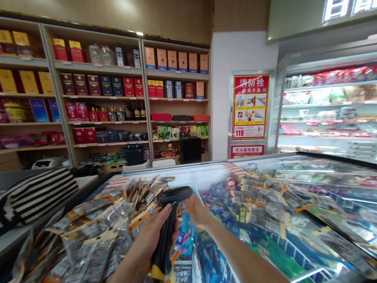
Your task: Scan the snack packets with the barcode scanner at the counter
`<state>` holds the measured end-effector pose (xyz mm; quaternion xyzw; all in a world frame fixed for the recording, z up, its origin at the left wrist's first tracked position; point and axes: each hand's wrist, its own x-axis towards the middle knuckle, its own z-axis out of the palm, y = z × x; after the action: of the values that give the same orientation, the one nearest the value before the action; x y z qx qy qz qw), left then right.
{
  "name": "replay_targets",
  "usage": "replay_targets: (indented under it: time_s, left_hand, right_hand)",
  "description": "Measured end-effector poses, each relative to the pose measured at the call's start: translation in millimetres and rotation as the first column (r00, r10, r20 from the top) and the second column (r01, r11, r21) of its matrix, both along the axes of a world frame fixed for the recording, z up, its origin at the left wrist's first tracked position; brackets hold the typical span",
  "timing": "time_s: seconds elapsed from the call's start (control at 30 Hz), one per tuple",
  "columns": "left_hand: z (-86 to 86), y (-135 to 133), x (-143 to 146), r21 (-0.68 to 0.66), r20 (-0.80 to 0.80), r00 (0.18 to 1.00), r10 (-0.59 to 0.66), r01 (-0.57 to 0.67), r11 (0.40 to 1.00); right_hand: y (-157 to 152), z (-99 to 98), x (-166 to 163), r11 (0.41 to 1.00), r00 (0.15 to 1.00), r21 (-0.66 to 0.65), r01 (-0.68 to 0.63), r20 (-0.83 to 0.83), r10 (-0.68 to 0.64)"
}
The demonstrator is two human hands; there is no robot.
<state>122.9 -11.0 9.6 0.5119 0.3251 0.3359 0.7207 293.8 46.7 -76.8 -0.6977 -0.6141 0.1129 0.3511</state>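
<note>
My left hand (154,229) is wrapped around the handle of a black barcode scanner (167,235) with yellow trim, its thumb lying along the upper grip. The scanner stands roughly upright, its head tipped to the right and its cord running down from the handle. My right hand (198,211) grips at the right end of the scanner's head, with some fingertips hidden behind it. Below both hands is an open-topped freezer. Clear packets with orange and tan labels (95,252) are heaped to the left, and blue packages (209,266) lie under the scanner.
More packets (263,196) lie on the freezer's right side, over wire baskets (300,260) and glass. At left, a striped black-and-white cloth item (41,194) rests on a counter. Behind are shelves of boxes (102,85), a red-and-yellow poster (251,106) and a lit chiller (334,106).
</note>
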Motion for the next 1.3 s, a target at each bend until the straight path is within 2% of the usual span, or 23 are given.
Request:
replay_targets:
  time_s: [0.1,0.17,0.3,0.37,0.47,0.67,0.83,1.0,1.13,1.2,1.3]
  left_hand:
    - [-3.3,2,1,0.025,-0.017,1.0,0.01,-0.01,1.0]
    - [-6.2,3,3,0.026,-0.033,0.999,0.007,-0.006,1.0]
    - [-8.1,1,7,-0.011,-0.031,0.999,-0.027,0.027,1.0]
    - [-6.0,-4,9,-0.007,-0.032,0.999,-0.035,0.035,0.999]
    - [-2.4,-11,11,0.012,-0.034,0.998,-0.043,0.043,0.999]
    - [-4.2,-11,10,0.028,-0.01,1.0,-0.025,0.026,0.999]
    - [-7.6,-6,10,0.016,-0.018,0.996,-0.082,0.083,0.996]
    - [-4.6,-11,9,0.021,-0.012,0.998,-0.061,0.061,0.998]
    - [-1.5,-17,9,0.018,-0.012,0.999,-0.045,0.045,0.999]
    - [-1.1,-17,9,0.009,-0.014,0.999,-0.044,0.044,0.999]
    - [-2.3,-14,9,-0.002,-0.002,0.998,-0.062,0.062,0.998]
  right_hand:
    - [-5,4.9,21,0.993,0.993,-0.031,0.117,0.021,-0.116]
    - [-14,7.2,49,0.972,0.969,-0.01,0.234,0.089,-0.232]
    - [-42,8.7,120,0.895,0.842,0.089,0.438,0.309,-0.443]
    - [-54,9.7,149,0.87,0.783,0.003,0.492,0.434,-0.445]
    - [-63,13.8,173,0.846,0.753,-0.123,0.518,0.535,-0.383]
    - [-66,27.0,189,0.864,0.789,-0.198,0.463,0.537,-0.3]
    - [-76,30.8,205,0.877,0.816,-0.218,0.428,0.511,-0.271]
    - [-78,37.7,206,0.913,0.864,-0.051,0.405,0.347,-0.364]
    - [-65,33.9,182,0.855,0.875,0.227,0.466,0.024,-0.484]
    - [-57,25.5,162,0.843,0.902,0.323,0.431,-0.187,-0.389]
    - [-47,10.1,134,0.866,0.895,0.348,0.359,-0.392,-0.214]
